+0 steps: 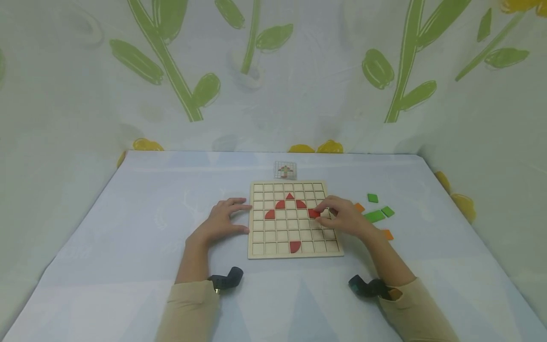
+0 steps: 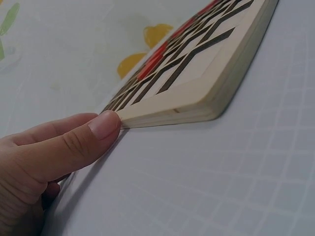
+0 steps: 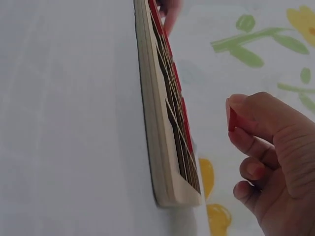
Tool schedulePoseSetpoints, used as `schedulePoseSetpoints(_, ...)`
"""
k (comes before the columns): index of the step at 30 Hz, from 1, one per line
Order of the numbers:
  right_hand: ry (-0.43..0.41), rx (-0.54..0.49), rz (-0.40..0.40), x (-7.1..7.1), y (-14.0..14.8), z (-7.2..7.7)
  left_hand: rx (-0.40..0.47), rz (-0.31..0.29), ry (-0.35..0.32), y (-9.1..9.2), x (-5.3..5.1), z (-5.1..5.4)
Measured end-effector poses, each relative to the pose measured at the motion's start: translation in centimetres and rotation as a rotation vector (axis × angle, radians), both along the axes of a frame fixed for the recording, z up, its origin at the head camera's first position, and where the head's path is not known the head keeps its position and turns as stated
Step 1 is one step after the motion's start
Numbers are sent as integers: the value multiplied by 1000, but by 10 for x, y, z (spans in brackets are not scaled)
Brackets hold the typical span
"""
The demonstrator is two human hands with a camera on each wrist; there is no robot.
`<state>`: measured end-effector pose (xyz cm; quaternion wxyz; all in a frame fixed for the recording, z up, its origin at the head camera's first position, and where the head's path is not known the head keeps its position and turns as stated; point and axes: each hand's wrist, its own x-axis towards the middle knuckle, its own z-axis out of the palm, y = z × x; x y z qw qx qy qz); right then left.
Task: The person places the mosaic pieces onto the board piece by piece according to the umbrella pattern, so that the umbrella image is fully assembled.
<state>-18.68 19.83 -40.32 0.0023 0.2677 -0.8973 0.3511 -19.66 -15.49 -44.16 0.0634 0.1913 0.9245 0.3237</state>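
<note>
A wooden grid board (image 1: 259, 248) lies flat, with a red triangle (image 1: 290, 196) near its top and several rounded red pieces, one (image 1: 295, 247) in the bottom row. Beside its left edge is my left hand (image 1: 219, 221), fingers extended; in the left wrist view the thumb of the left hand (image 2: 66, 152) touches the board's side. My right hand (image 1: 347, 217) is over the board's right side, by a red piece (image 1: 314, 213). The right wrist view has the right hand (image 3: 280, 147) pinching a small red piece (image 3: 232, 119) between thumb and index finger, above the board's surface.
A small pattern card (image 1: 285, 170) lies just behind the board. Right of the board are loose green pieces (image 1: 374, 216) and orange pieces (image 1: 387, 234), some close to my right forearm. A patterned wall stands behind the table.
</note>
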Motion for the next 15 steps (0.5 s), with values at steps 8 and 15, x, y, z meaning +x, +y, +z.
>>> schedulePoseSetpoints(8,-4,-46,70,4,-14,-5,11,8,-11,0,0,0)
schedulePoseSetpoints(15,4,-23,154,9,-29,-11,12,7,-2,0,-1,-1)
